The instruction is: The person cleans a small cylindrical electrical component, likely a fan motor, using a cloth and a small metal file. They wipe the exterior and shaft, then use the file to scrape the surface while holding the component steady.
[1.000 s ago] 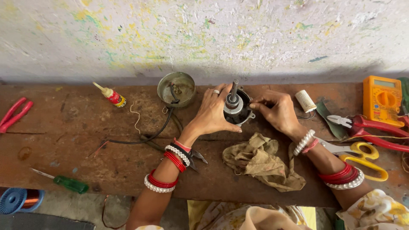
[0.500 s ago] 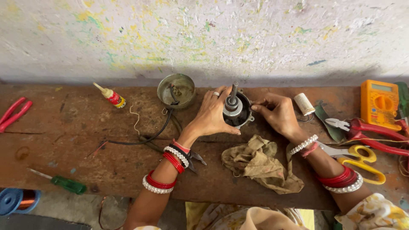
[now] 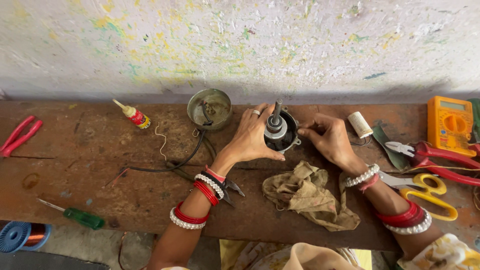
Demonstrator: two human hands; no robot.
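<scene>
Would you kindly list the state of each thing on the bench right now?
Motor housing: shaft upright, held by left hand and right hand.
Round metal bowl: upright.
Glue bottle: lying down.
Yellow scissors: lying flat.
Rag: crumpled.
Green screwdriver: lying flat.

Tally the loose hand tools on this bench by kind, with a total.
Pliers or cutters with red handles: 2, one at the far left, one at the right
Dark pliers under the left wrist: 1
Scissors, yellow handles: 1
Screwdriver, green handle: 1
Total: 5
</scene>
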